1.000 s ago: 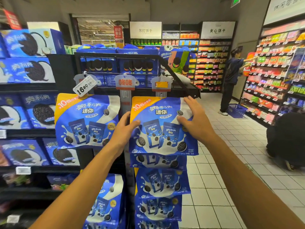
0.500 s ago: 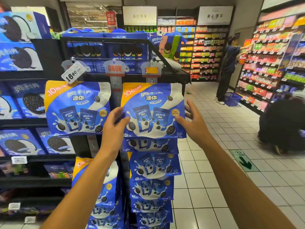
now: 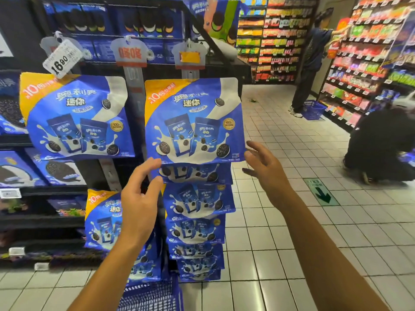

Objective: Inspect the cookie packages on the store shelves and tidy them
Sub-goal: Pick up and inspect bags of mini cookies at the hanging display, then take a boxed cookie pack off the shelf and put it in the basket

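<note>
Blue cookie bags hang in columns on clip strips at the end of a shelf unit. The top bag (image 3: 193,120) of the right column hangs flat, facing me. Under it hangs the second bag (image 3: 193,173), then several more bags (image 3: 197,230) down to the floor. My left hand (image 3: 139,198) is at the lower left corner of the top bag, fingertips touching the second bag's left edge, fingers loosely bent. My right hand (image 3: 265,169) is just off the top bag's lower right corner, fingers spread, holding nothing. A matching bag (image 3: 76,115) hangs in the left column.
A price tag (image 3: 59,58) hangs above the left column. A blue basket (image 3: 152,297) stands on the floor below the bags. One person (image 3: 312,63) stands at the far shelves. Another person (image 3: 381,144) crouches at the right on the tiled floor.
Both hands slid down from the sides of the top bag to its lower corners and let go of it. The view tilted down and closer.
</note>
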The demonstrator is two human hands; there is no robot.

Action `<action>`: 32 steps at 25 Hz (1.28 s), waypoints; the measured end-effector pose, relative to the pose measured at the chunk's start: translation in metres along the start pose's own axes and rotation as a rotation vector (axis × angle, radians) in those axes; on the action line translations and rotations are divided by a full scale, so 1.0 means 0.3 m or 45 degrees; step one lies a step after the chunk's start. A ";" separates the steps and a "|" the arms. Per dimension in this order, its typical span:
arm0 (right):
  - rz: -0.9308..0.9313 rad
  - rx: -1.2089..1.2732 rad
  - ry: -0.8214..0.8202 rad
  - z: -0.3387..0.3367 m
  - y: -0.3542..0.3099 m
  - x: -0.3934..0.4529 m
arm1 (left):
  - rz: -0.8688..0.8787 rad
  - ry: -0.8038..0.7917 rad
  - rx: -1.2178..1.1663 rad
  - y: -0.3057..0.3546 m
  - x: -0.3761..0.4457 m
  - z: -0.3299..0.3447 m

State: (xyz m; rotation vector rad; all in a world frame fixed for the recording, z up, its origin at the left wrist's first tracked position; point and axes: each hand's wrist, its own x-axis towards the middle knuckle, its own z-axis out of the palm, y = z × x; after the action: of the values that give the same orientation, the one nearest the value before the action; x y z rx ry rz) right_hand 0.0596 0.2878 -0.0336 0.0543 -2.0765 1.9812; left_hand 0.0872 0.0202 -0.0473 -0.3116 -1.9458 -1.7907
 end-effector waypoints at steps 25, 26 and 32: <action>0.326 0.304 -0.125 -1.025 0.394 0.340 | -0.795 0.197 -0.340 -0.130 -0.059 1.117; 0.348 0.302 -0.133 -1.032 0.421 0.390 | -0.796 0.208 -0.325 -0.158 -0.031 1.152; 0.404 0.221 -0.297 -1.046 0.537 0.768 | -0.799 0.295 -0.275 -0.351 0.196 1.323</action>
State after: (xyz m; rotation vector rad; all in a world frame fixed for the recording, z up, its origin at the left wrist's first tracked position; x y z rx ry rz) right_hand -0.1436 0.6436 -0.1313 -0.0127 -2.1563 2.4480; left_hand -0.0879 0.3885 -0.1242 0.4770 -1.7997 -2.3012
